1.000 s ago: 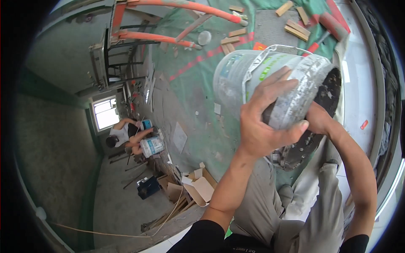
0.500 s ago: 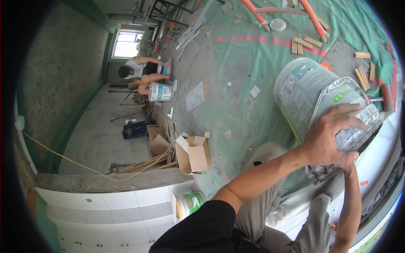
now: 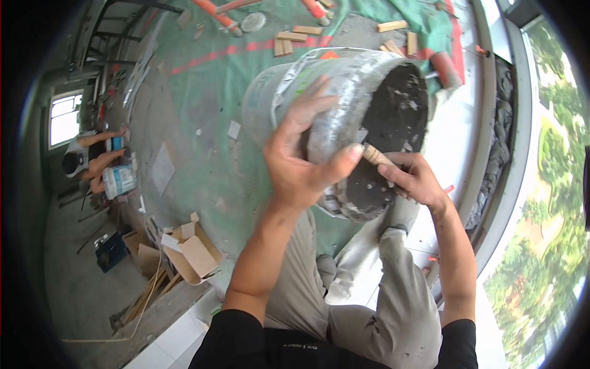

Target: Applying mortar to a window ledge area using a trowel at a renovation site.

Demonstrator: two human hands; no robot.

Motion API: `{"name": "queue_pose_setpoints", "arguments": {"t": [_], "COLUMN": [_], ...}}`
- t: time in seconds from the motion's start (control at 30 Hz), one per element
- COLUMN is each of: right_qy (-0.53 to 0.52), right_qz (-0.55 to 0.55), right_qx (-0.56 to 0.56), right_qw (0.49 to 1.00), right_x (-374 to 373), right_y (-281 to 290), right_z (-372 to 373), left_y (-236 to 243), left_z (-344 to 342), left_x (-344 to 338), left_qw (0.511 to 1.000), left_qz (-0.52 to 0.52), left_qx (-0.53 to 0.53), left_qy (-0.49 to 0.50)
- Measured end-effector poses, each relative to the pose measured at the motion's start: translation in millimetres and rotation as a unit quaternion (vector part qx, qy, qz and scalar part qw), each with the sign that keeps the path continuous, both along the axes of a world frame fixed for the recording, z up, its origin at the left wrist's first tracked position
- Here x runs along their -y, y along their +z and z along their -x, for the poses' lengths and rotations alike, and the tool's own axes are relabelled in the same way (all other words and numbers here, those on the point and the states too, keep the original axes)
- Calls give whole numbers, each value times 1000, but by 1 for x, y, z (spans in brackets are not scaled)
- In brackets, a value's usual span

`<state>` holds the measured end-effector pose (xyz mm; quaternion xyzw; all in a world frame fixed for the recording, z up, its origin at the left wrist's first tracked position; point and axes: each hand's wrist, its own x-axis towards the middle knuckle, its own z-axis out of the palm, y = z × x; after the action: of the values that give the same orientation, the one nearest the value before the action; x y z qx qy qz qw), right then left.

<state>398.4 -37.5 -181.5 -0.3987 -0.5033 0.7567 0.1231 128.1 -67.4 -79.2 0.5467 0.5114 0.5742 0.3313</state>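
Observation:
A large white and grey bucket [image 3: 261, 92] lies tipped in front of me, its open mouth facing right. Dark, wet-looking material [image 3: 393, 117] coats what shows inside it. My left hand [image 3: 301, 154] braces the bucket near the rim, fingers over the outer wall and thumb toward the mouth; it is slightly blurred. Inside the mouth, my right hand [image 3: 409, 178] is closed round the wooden handle of a hand tool [image 3: 376, 156]. The tool's working end is hard to make out beside my left thumb. A wire bail [image 3: 279, 92] runs around the bucket's outside.
Green sheeting [image 3: 209, 135] covers the floor, with wood blocks [image 3: 292, 38] and orange legs [image 3: 224, 18] at the far side. An opened cardboard box [image 3: 190, 252] lies at left. Farther left, a person [image 3: 92, 150] sits by a white bucket [image 3: 120, 180]. A window [image 3: 541, 184] is at right.
My view has turned to the right, so the bucket appears farther left and its dark inside now shows. My hands have moved apart, and the wooden tool handle has come into sight.

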Motion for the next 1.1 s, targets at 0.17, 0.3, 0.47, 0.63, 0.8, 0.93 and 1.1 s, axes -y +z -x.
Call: {"name": "queue_pose_setpoints", "arguments": {"t": [0.17, 0.3, 0.47, 0.63, 0.8, 0.93, 1.1], "right_qy": [-102, -231, -391, -492, -498, -425, -441], "right_qz": [14, 26, 35, -43, -131, -231, -216], "right_qx": [64, 85, 103, 290, 439, 525, 535], "right_qw": [993, 969, 914, 820, 736, 700, 687], "right_x": [32, 100, 198, 269, 307, 293, 282], "right_y": [62, 85, 106, 100, 62, -11, -46], "right_z": [-68, -132, -182, -192, -188, -186, -180], "left_y": [15, 21, 31, 25, 31, 30, 20], "left_z": [23, 35, 51, 62, 65, 76, 96], "left_x": [-10, -24, -46, -48, -52, -54, -55], "left_qw": [999, 996, 981, 980, 980, 985, 982], "left_qz": [23, 81, 68, 110, 79, 104, 80], "left_qx": [19, 7, -179, -122, -164, -123, -167], "left_qy": [28, 44, 29, 110, 81, 58, 27]}}
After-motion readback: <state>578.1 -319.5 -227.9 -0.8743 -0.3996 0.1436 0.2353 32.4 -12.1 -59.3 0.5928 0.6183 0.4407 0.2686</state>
